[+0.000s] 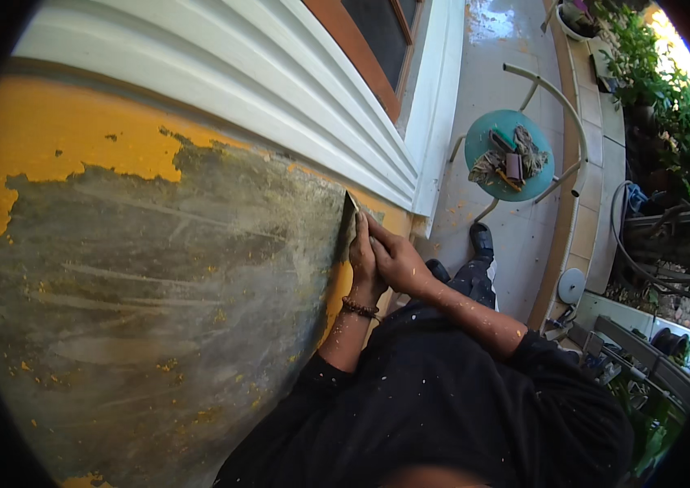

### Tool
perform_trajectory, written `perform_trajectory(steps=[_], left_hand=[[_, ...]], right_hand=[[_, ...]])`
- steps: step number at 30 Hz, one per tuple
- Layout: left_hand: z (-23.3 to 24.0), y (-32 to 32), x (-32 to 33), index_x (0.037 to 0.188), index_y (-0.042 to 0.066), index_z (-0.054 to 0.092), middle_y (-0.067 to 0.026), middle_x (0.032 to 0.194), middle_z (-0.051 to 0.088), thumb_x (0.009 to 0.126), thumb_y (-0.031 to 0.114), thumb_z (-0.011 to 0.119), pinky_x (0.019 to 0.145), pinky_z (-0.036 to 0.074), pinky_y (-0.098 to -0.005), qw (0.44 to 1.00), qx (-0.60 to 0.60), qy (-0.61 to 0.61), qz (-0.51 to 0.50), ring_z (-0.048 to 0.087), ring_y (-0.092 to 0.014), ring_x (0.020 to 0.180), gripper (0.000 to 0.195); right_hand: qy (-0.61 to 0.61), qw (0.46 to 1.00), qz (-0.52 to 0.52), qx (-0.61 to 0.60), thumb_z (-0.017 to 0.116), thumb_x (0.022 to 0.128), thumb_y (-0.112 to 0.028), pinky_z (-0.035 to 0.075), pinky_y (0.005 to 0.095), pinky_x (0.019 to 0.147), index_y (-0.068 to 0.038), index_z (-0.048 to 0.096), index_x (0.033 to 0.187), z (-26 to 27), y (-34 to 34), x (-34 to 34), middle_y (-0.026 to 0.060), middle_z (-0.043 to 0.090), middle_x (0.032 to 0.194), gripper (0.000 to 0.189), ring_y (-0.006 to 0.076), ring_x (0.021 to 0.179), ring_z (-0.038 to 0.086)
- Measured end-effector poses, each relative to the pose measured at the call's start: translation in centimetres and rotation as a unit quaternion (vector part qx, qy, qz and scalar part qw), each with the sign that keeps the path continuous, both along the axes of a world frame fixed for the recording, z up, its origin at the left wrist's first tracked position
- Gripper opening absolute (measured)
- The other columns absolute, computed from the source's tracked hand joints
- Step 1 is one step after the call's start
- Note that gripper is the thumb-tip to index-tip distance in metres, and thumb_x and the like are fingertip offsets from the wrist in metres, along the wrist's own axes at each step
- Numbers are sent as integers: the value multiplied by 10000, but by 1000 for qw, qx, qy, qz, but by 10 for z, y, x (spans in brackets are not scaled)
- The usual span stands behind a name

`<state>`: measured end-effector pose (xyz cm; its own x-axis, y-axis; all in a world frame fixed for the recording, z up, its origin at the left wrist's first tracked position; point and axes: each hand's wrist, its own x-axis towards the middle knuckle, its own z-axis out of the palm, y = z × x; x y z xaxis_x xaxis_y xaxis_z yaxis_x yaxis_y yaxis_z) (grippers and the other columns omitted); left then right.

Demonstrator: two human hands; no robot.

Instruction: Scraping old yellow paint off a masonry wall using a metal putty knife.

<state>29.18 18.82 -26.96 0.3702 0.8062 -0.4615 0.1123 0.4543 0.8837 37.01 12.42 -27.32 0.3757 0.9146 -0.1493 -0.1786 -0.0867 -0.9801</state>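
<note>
Both my hands are together at the wall [186, 268], close to the lower edge of a white ribbed moulding [247, 79]. My left hand [365, 259] wears a beaded bracelet [360, 307] at the wrist and grips a scraper [351, 199], its thin blade pointed at the wall's surface. My right hand [403, 262] closes over the tool and the left fingers; the handle is mostly hidden. Bare grey plaster covers much of the wall, with torn-edged orange paint [76, 122] around it and small flakes on it. Paint flecks dot both forearms.
A round green-topped stool [479, 131] with a curved metal rail holds rags [527, 152] and brushes or similar tools. A wood-framed window [375, 55] is above the moulding. Paint flakes lie on the tiled floor [516, 256]. Plants [656, 91], a hose [619, 229] and metal parts line the right side.
</note>
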Motion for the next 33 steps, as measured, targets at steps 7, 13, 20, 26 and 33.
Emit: perform_trajectory(steps=[7, 13, 20, 26, 33], left_hand=[[-1, 10, -9, 1220, 10, 646, -68, 1046, 634, 1047, 626, 462, 822, 506, -304, 995, 27, 70, -71, 603, -153, 960, 666], [-18, 23, -12, 1134, -16, 643, -74, 975, 630, 1063, 602, 444, 765, 503, -320, 994, 78, 51, -60, 597, -164, 893, 654], [-7, -15, -13, 1161, -30, 642, -98, 999, 643, 1068, 584, 446, 791, 520, -336, 999, 12, 19, 26, 611, -195, 918, 651], [-33, -7, -13, 1269, -73, 600, -165, 1073, 651, 1073, 586, 408, 858, 522, -315, 995, 98, 27, -22, 622, -185, 1014, 714], [-6, -3, 6, 1277, -11, 614, -84, 1049, 639, 1100, 490, 429, 830, 508, -333, 998, -33, 52, 9, 590, -162, 928, 562]], right_hand=[[-20, 999, -30, 25, 463, 1049, -173, 497, 375, 1007, -83, 446, 1543, -4, -1, -8, 274, 657, 1298, 502, 399, 1201, 658], [14, 998, 7, -65, 466, 1045, -149, 476, 373, 1026, -83, 433, 1552, 39, 3, 4, 271, 636, 1322, 512, 361, 1231, 636], [-45, 998, -28, 29, 477, 1041, -170, 488, 391, 1019, -98, 435, 1549, 1, -19, -22, 280, 626, 1342, 515, 407, 1248, 623], [-199, 958, -138, 153, 449, 1068, -223, 559, 423, 647, -110, 460, 1535, -42, -4, -21, 232, 754, 937, 481, 305, 687, 718], [-21, 999, -36, -4, 480, 1044, -207, 526, 395, 936, -107, 471, 1529, -18, -6, -4, 310, 677, 1211, 496, 354, 1126, 702]])
